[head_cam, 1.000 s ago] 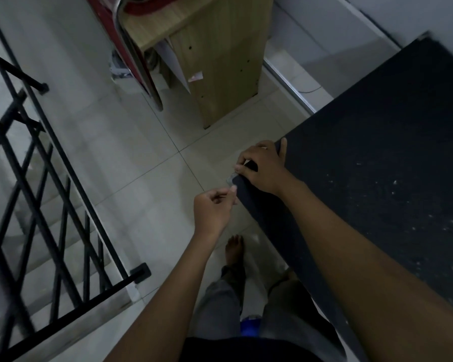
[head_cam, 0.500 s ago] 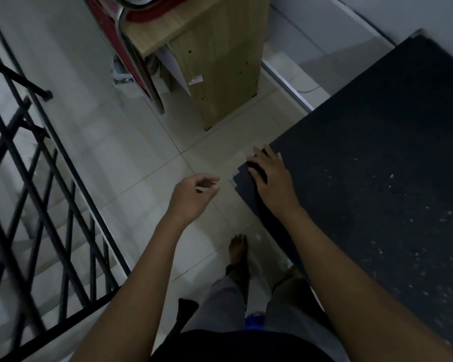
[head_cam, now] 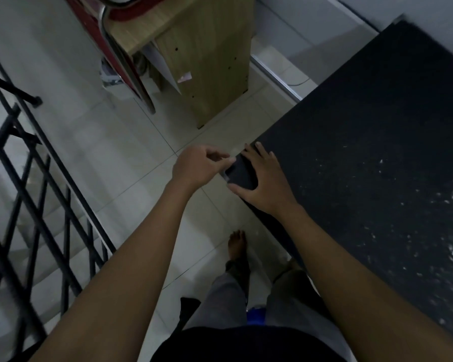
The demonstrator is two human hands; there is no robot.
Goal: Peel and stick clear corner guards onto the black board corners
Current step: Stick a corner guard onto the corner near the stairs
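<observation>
Pressing down on the near corner of a black board (head_cam: 364, 142), right hand (head_cam: 266, 184) spread flat, fingers straight along one edge and thumb along the other. Framed between thumb and forefinger, a clear corner guard (head_cam: 226, 176), seen only as a pale sliver wrapped on the board's tip. Closing in from the side, left hand (head_cam: 198, 167), thumb and forefinger curled together at the guard's edge; whether pinching the guard itself or something too small to make out, cannot tell. Scattered across the board's far side, white flecks. Below, pale floor tiles (head_cam: 110, 152), a bare foot (head_cam: 237, 244), a black railing (head_cam: 37, 205) and a wooden cabinet (head_cam: 209, 61).
</observation>
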